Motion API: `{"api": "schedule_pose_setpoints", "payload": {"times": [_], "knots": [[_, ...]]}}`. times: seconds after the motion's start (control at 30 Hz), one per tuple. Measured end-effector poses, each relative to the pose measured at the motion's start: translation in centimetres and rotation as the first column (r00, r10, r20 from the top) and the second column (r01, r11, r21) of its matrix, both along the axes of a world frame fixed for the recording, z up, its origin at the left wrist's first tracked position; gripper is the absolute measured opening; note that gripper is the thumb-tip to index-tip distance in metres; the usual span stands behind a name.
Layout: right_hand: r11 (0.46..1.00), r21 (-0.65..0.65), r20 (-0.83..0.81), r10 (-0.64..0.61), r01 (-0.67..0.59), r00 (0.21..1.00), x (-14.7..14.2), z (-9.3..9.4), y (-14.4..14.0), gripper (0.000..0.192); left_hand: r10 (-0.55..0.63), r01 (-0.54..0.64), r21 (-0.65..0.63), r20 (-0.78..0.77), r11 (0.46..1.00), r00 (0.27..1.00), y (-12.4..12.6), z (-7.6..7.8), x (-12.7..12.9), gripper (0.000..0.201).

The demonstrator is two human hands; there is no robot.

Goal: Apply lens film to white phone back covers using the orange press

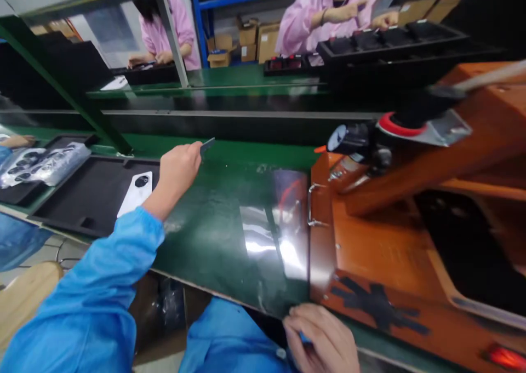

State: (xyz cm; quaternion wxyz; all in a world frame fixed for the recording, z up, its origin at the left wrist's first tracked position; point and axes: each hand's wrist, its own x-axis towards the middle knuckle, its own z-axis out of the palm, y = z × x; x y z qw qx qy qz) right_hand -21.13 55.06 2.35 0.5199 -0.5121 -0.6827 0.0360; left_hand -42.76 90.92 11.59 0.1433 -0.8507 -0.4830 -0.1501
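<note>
My left hand (181, 167) is raised over the green tabletop, at the left of centre. Its fingers are closed on a thin, dark grey flat piece (207, 144), seen almost edge-on, with most of it hidden behind the hand. Below my left forearm, a white phone back cover (132, 195) with a round black camera area lies on a black tray (98, 189). My right hand (322, 337) rests at the near table edge beside the orange machine. Its fingers are loosely bent, with a gap between them and nothing visible in the hand.
An orange press-like machine (378, 241) with a gauge (337, 137) and a metal handle takes up the right side. Clear film (291, 219) lies on the green table (205, 225). Bagged parts (61, 162) and a co-worker's hand (18, 141) are at far left. Two people in pink work behind.
</note>
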Motion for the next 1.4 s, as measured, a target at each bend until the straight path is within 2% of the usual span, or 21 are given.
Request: {"api": "schedule_pose_setpoints", "payload": {"times": [0.07, 0.13, 0.2, 0.27, 0.37, 0.47, 0.53, 0.77, 1.03, 1.13, 1.23, 1.4], "knots": [[1.000, 0.024, -0.043, 0.020, -0.019, 0.999, -0.9, 1.7, 0.1, 0.020, -0.079, 0.078, 0.054, 0.026, 0.995, 0.997, -7.7, -1.3, -2.0, 0.038], [0.993, -0.112, -0.178, 0.021, -0.042, 0.984, -1.9, 3.9, 1.2, 0.017, -0.179, 0.173, 0.097, 0.051, 0.980, 0.983, -15.5, -3.4, -3.3, 0.031], [0.951, -0.292, -0.331, 0.002, -0.104, 0.944, -2.7, 5.4, 3.3, 0.016, -0.308, 0.294, 0.134, 0.091, 0.946, 0.947, -22.2, -5.9, -3.6, 0.030], [0.880, -0.426, -0.440, 0.002, -0.211, 0.898, -3.2, 5.5, 6.0, 0.025, -0.365, 0.351, 0.124, 0.132, 0.928, 0.921, -26.8, -8.3, -3.0, 0.030], [0.771, -0.583, -0.481, -0.075, -0.255, 0.873, -3.1, 3.3, 9.6, 0.028, -0.339, 0.336, 0.049, 0.195, 0.941, 0.920, -30.3, -11.3, -1.5, 0.023], [0.696, -0.684, -0.451, -0.167, -0.219, 0.877, -2.6, 1.4, 11.3, 0.028, -0.285, 0.309, -0.049, 0.270, 0.950, 0.920, -31.1, -13.3, -0.7, 0.034], [0.677, -0.704, -0.448, -0.189, -0.215, 0.874, -2.2, 1.1, 11.5, 0.028, -0.274, 0.312, -0.076, 0.317, 0.947, 0.908, -31.1, -14.0, -0.9, 0.042], [0.690, -0.700, -0.411, -0.177, -0.185, 0.895, -2.2, 2.3, 12.3, 0.021, -0.273, 0.325, -0.051, 0.432, 0.944, 0.860, -30.3, -15.5, -1.6, 0.031], [0.679, -0.722, -0.309, -0.143, -0.134, 0.940, -3.5, 0.4, 14.3, 0.017, -0.196, 0.248, -0.045, 0.486, 0.968, 0.852, -30.0, -17.7, -0.6, 0.047], [0.681, -0.723, -0.274, -0.129, -0.115, 0.953, -3.9, 0.1, 14.6, 0.016, -0.191, 0.247, -0.052, 0.489, 0.968, 0.851, -29.9, -18.2, -0.6, 0.048], [0.656, -0.752, -0.204, -0.139, -0.064, 0.969, -4.4, 0.5, 14.8, 0.015, -0.197, 0.246, -0.040, 0.482, 0.968, 0.854, -29.9, -18.3, -0.5, 0.049], [0.608, -0.793, -0.124, -0.113, -0.030, 0.986, -4.9, 1.2, 14.9, 0.016, -0.255, 0.252, 0.072, 0.470, 0.965, 0.845, -29.7, -17.6, -0.4, 0.048]]}}
